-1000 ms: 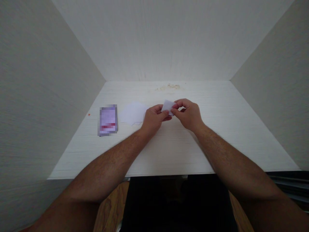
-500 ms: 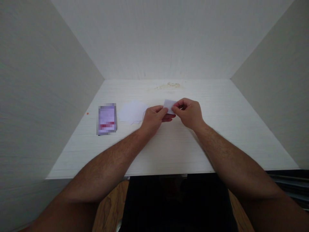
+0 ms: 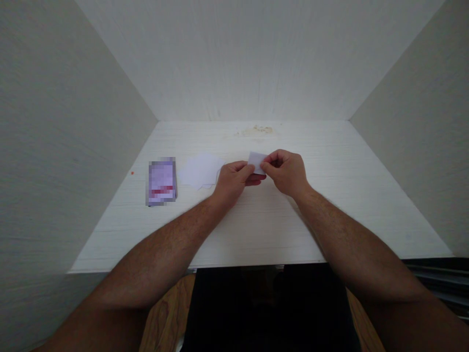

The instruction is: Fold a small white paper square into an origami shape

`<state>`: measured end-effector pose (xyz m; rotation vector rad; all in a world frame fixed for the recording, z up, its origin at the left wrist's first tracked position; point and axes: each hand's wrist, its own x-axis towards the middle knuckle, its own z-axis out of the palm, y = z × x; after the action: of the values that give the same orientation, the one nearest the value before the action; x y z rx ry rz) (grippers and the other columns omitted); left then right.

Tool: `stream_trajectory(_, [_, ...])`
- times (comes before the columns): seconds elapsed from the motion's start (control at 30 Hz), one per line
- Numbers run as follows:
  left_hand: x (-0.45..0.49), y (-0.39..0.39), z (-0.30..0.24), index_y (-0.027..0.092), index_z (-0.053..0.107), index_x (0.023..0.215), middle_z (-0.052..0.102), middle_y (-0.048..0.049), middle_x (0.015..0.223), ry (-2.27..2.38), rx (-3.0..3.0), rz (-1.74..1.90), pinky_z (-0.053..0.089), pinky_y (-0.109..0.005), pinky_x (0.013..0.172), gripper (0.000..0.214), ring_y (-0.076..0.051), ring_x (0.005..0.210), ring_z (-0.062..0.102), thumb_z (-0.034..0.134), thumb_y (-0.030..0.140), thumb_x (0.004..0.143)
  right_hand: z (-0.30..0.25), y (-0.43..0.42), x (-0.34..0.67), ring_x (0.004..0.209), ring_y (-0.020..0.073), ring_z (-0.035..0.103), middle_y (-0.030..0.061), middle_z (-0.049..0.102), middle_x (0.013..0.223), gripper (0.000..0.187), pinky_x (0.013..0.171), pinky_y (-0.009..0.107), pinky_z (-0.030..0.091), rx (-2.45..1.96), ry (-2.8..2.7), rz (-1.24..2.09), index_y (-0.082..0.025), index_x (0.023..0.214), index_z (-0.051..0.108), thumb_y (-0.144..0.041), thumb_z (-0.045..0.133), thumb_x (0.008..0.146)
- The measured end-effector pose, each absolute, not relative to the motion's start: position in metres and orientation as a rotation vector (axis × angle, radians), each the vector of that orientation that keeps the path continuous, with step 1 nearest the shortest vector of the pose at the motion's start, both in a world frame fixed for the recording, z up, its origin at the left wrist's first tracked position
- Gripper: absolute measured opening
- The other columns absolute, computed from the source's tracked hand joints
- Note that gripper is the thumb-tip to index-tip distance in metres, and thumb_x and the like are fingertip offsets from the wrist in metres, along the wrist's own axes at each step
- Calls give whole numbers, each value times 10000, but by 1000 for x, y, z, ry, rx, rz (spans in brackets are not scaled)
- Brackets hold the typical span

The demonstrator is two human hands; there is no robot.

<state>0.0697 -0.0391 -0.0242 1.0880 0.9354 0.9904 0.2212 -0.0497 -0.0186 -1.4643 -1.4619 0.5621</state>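
A small white piece of paper (image 3: 256, 160) is held between both hands just above the white table (image 3: 330, 205). My left hand (image 3: 233, 179) pinches its lower left edge with thumb and fingers closed. My right hand (image 3: 286, 171) pinches its right edge, fingers curled. To the left of my left hand several loose white paper sheets (image 3: 201, 171) lie flat on the table.
A small purple and red packet (image 3: 161, 181), blurred, lies at the table's left. A tiny red speck (image 3: 132, 172) sits beside it. Brownish marks (image 3: 255, 130) stain the far edge. Pale walls close in the table on three sides.
Both hands hold the paper in nearly the same place; the fingers have shifted slightly on it. Nothing else has moved.
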Motion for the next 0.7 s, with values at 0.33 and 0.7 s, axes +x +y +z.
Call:
stream_trajectory(0.33, [70, -42, -22, 120, 688, 800, 738, -76, 788, 919, 1069, 1015, 609, -315, 712, 130, -184, 716, 737, 649, 244, 806, -16, -51, 220, 529, 105, 497, -11, 623, 597, 73, 535, 268, 405, -1485, -1469, 537, -189, 670, 636, -251, 651, 706])
stream_trajectory(0.7, [70, -41, -23, 120, 689, 814, 737, -69, 771, 912, 1066, 1007, 605, -306, 696, 129, -177, 693, 731, 638, 238, 798, -15, -51, 218, 530, 105, 501, -22, 603, 582, 61, 522, 258, 386, -1486, -1461, 516, -191, 647, 599, -218, 638, 685])
